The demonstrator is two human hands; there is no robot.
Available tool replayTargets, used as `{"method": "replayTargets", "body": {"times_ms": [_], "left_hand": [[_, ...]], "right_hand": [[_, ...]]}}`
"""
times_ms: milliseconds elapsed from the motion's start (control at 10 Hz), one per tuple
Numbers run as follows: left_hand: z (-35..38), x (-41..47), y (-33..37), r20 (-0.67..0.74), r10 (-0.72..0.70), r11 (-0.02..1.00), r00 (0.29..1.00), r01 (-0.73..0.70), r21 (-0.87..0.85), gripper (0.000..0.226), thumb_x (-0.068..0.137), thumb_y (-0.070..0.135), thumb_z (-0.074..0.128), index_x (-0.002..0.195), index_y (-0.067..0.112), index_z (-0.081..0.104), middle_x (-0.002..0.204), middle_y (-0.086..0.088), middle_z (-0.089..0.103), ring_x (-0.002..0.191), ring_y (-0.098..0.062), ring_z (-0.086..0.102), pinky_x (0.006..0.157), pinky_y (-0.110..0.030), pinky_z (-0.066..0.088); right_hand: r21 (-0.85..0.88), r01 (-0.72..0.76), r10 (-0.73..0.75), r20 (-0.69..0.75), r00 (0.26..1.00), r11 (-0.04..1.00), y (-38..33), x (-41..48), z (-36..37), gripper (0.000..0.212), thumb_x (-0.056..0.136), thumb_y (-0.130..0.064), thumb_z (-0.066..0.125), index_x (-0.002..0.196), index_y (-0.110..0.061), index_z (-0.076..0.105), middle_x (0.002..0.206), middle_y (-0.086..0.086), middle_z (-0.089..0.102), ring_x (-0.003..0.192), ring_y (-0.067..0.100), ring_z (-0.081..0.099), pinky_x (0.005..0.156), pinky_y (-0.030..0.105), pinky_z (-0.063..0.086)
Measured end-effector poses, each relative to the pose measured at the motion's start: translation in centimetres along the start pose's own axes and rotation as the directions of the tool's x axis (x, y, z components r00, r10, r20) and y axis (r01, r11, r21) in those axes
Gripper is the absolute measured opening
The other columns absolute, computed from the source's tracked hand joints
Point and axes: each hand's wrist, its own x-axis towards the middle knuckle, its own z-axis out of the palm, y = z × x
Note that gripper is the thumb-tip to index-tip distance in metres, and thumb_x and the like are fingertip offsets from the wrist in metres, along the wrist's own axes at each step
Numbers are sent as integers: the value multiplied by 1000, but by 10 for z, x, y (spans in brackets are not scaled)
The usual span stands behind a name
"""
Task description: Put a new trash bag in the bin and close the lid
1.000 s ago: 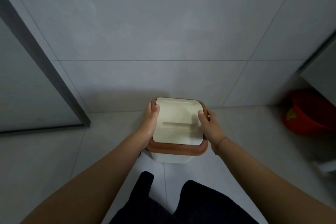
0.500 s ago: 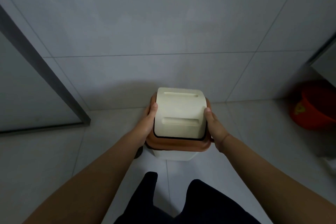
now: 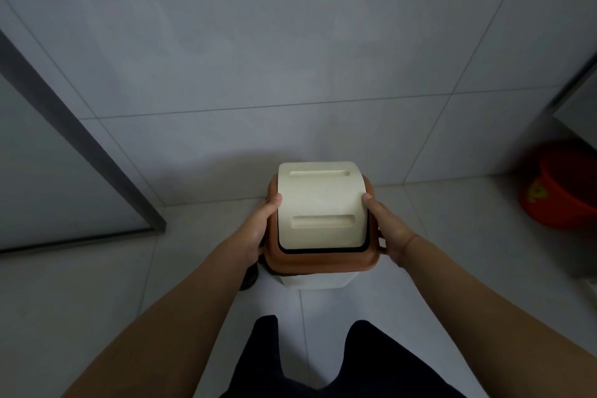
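Grey tiled wall (image 3: pixel 290 42) fills the upper view; pale tiled floor (image 3: pixel 97 284) below. A dark metal frame (image 3: pixel 80 145) runs diagonally down the left, meeting the floor near the wall's base.

Bin (image 3: pixel 318 278): small, white body, standing on the floor close against the wall, centre of view. Only its lower front shows beneath the lid assembly.

Lid (image 3: pixel 318 207): cream flap with two long recessed slots, set in a brown ring (image 3: pixel 323 263). A dark gap shows along the flap's near edge, between flap and ring. Whether the ring is fully seated on the bin cannot be told from this angle.

Orange bucket (image 3: pixel 562 191) at far right on the floor, well apart from the bin, partly cut off and dim.

Left hand (image 3: pixel 256 229): grip wrapped on the left side of the brown ring, thumb up against the flap's left edge, fingers hidden behind and under the ring.

Right hand (image 3: pixel 392 229): mirrored grip closed on the ring's right side, thumb tip touching the flap's right edge; fingers mostly out of sight below the rim.

Both forearms bare, reaching forward and converging on the bin. Dark-clothed knees (image 3: pixel 323 362) at bottom centre.

A small dark object (image 3: pixel 250 278) by the bin's left base, possibly a bag edge; too shadowed to tell.
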Motion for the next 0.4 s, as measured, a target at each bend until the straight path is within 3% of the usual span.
{"method": "replayTargets", "body": {"times_ms": [100, 200, 300, 400], "left_hand": [[2, -3, 3, 11, -4, 1000, 1000, 5, -21, 31, 83, 56, 54, 89, 27, 62, 56, 16, 72, 51, -3, 69, 38, -15, 49], [5, -13, 7, 21, 10, 999, 1000, -9, -45, 34, 85, 55, 53, 96, 24, 62, 59, 15, 73, 53, -3, 69, 39, -16, 50], [10, -12, 8, 53, -9, 994, 999, 15, -108, 48, 86, 55, 52, 123, 24, 56, 85, 13, 76, 75, -5, 69, 55, -22, 55], [19, -16, 7, 38, 46, 991, 998, -41, -131, 66, 87, 53, 52, 143, 22, 36, 132, 4, 57, 116, -21, 58, 95, -37, 48]], "right_hand": [[42, 25, -25, -1, 1000, 999, 1, -3, 4, 19, 85, -58, 46, 87, -42, 56, 89, -19, 59, 84, 3, 55, 62, 23, 42], [65, 43, -43, 3, 999, 997, 0, -2, 4, 22, 85, -58, 46, 91, -40, 58, 86, -21, 63, 79, 0, 58, 57, 19, 43], [93, 52, -56, 47, 997, 994, -4, 5, 0, 39, 84, -61, 46, 110, -36, 59, 97, -16, 68, 87, 3, 64, 64, 22, 52], [40, 135, -137, 63, 989, 990, 0, 9, -2, 63, 83, -66, 39, 135, -30, 45, 135, 1, 55, 119, 18, 54, 104, 42, 43]]}}
